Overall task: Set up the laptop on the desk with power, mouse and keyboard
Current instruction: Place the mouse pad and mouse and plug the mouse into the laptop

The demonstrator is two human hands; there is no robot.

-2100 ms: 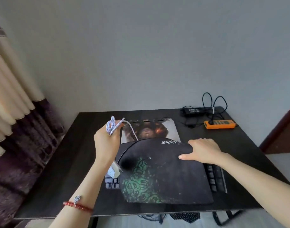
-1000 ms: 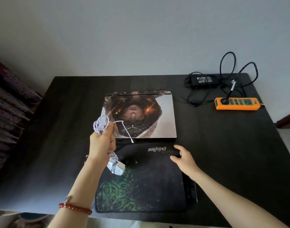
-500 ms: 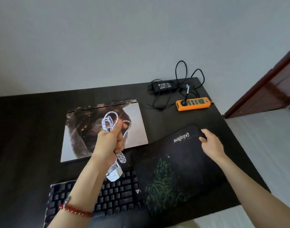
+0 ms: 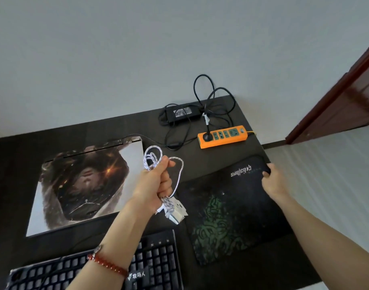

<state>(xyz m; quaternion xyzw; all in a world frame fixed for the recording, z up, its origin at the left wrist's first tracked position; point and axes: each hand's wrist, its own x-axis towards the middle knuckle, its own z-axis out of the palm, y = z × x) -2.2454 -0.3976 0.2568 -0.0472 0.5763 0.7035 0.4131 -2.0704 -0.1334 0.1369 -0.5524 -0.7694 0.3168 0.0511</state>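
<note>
A closed laptop (image 4: 79, 187) with a printed lid lies on the dark desk (image 4: 18, 155), left of centre. Above the desk, my left hand (image 4: 156, 183) grips a coiled white braided cable (image 4: 153, 159), and a white charger block (image 4: 177, 212) hangs below the fist. My right hand (image 4: 272, 181) pinches the far right corner of a black and green mouse pad (image 4: 227, 208), which lies flat on the desk's right side. A black keyboard (image 4: 156, 260) sits at the front edge, partly hidden by my left forearm. No mouse is in view.
An orange power strip (image 4: 223, 137) with one black plug in it lies at the back right. The black laptop power brick (image 4: 183, 113) and its looped black cords sit behind it, one cord running to the laptop. A brown door (image 4: 346, 97) stands at right.
My right hand has dragged the mouse pad off the keyboard to the desk's right side, where it now lies flat. The keyboard is uncovered. My left hand still holds the white cable.
</note>
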